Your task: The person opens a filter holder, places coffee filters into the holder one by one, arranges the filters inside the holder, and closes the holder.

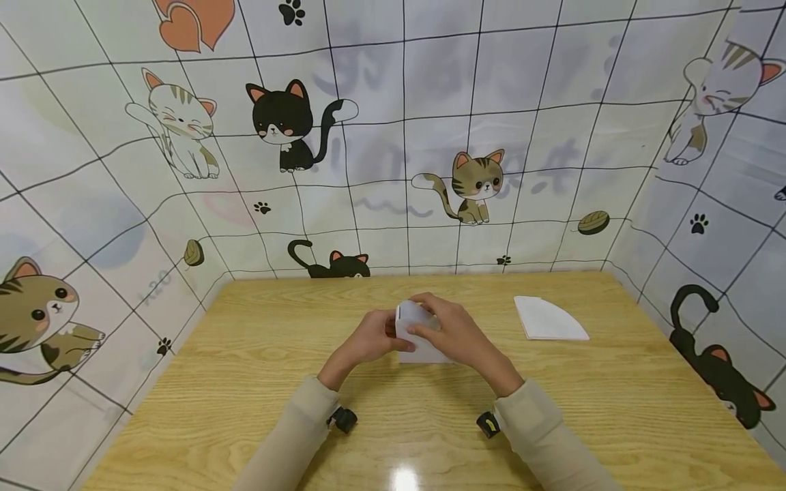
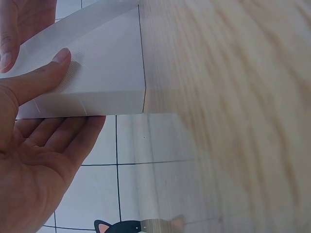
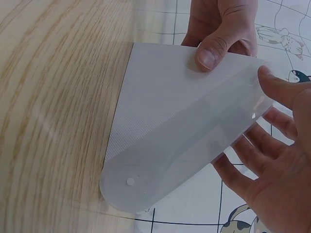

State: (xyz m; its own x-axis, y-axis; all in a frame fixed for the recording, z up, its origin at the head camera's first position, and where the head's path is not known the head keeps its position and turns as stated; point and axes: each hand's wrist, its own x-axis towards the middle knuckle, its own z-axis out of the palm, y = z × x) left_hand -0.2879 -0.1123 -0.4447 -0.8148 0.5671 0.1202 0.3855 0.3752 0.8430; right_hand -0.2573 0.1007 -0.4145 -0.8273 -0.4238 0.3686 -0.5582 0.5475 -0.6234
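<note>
Both hands hold a white wedge-shaped case (image 1: 424,353) upright, its lower edge at the tabletop. The case has a finely ribbed face (image 3: 160,92) and a translucent plastic strip (image 3: 180,150) along its slanted edge, with a small round dot near the rounded end. My left hand (image 1: 371,335) grips the left side, thumb on the face (image 2: 112,53) and fingers behind. At the other side, my right hand (image 1: 454,331) holds the strip's edge between thumb and fingers. To the right lies a flat, white fan-shaped piece or stack (image 1: 549,319), apart from both hands.
A light wooden table (image 1: 276,314) spreads around the hands. Sheets printed with cartoon cats and grid lines (image 1: 381,150) hang at its back and both sides. Each wrist carries a small dark camera (image 1: 344,419).
</note>
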